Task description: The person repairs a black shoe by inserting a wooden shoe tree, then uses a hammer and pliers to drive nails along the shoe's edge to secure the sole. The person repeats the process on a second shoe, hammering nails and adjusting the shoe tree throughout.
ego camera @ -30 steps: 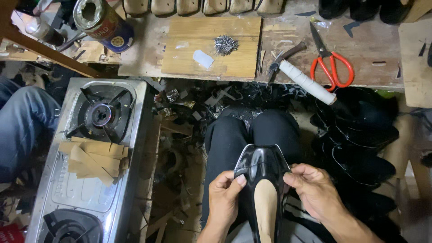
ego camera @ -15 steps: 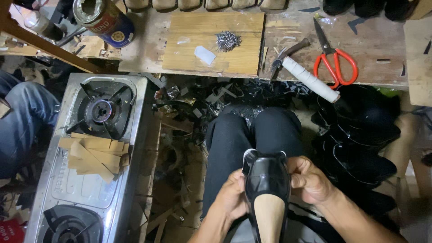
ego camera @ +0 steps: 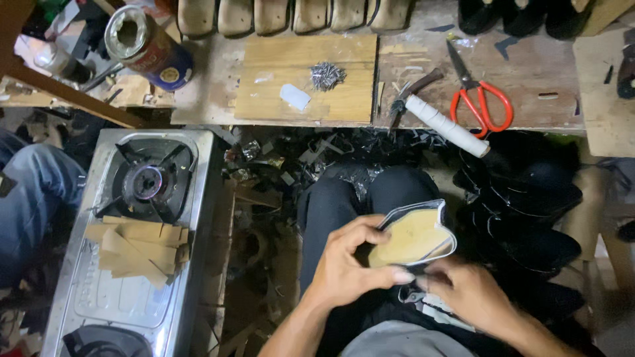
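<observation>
**A:** Status on that frame?

**B:** Person was seated, glossy black shoe upper with a tan lining held over the lap, open side turned up at the camera. Left hand wrapped the near edge, thumb and fingers pressed together on the rim. Right hand sat under the lower edge, fingers curled; whether it pinched the upper or something small beneath it, I couldn't tell.

**A:** Step?

**B:** Judged it as fitting or folding the edge of the upper by hand. No tool in either hand.

**A:** Tools?

**B:** White-handled hammer and red-handled scissors lay on the worn wooden workbench, well apart from the hands. Pile of small metal tacks on a light wooden board there.

**A:** Next move needs?

**B:** My read: one hand keeps the rim pinned while the other works round it. Reaching the bench means freeing a hand.

**A:** Surroundings?

**B:** Steel two-burner gas stove to the left, tan card strips on it. Stack of black shoe uppers to the right.
</observation>
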